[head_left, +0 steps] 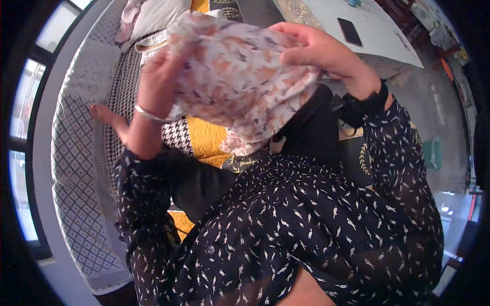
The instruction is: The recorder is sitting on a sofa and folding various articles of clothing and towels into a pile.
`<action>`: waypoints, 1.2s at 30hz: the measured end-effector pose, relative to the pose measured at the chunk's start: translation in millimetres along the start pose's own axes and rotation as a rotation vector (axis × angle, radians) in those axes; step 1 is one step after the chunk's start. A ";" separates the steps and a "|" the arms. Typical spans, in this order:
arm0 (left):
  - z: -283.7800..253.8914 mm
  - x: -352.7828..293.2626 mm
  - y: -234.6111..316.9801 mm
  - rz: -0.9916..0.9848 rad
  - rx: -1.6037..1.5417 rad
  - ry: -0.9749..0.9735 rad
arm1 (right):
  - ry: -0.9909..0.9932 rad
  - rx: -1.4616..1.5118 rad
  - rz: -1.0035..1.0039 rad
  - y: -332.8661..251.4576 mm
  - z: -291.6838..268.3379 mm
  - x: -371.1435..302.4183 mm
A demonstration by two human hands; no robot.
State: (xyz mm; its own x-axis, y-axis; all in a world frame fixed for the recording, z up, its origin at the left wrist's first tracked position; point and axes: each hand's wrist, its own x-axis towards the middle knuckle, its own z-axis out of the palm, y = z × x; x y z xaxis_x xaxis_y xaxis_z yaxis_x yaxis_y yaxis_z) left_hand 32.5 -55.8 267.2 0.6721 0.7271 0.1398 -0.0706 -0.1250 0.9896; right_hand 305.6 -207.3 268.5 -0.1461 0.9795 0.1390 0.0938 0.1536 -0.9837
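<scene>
I hold a light floral cloth (240, 76) with pink, orange and purple prints up in front of me. My left hand (159, 76) grips its left side, fingers partly tucked under the fabric; a thin silver bangle sits on that wrist. My right hand (319, 48) pinches the cloth's upper right edge. The cloth hangs bunched between both hands, above my lap. My dark sleeves with small white prints run up to both hands.
A yellow quilted cloth (204, 137) and a black-and-white houndstooth piece (176, 135) lie below the floral cloth. A patterned grey bed cover (76, 153) spreads at left. A white table (377, 35) with a dark phone (349, 31) stands at upper right. A bare foot (104, 116) rests at left.
</scene>
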 end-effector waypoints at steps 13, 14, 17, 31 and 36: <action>-36.5 -4.6 92.1 0.386 0.741 0.116 | 0.229 -1.321 -0.242 -24.3 -69.7 43.4; -37.3 -6.9 93.9 0.373 0.763 0.062 | 0.321 -1.104 -0.343 -30.4 -71.8 43.8; -42.8 -10.2 99.0 0.398 1.054 0.065 | 0.416 -0.827 -0.304 -49.4 -78.3 47.5; -160.2 -5.0 121.4 0.482 0.717 0.518 | 0.371 -0.456 -0.558 -82.7 -77.0 43.3; -140.9 -21.9 133.1 0.466 0.650 0.612 | 0.405 -0.807 -0.630 -89.4 -97.2 36.1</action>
State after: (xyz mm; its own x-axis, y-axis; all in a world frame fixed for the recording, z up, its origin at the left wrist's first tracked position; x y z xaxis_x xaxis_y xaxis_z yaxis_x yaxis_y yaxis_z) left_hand -95.4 6.8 400.5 0.1726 0.7111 0.6816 0.3089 -0.6961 0.6481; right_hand 387.7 -172.9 372.6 -0.0734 0.6434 0.7620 0.7535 0.5364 -0.3802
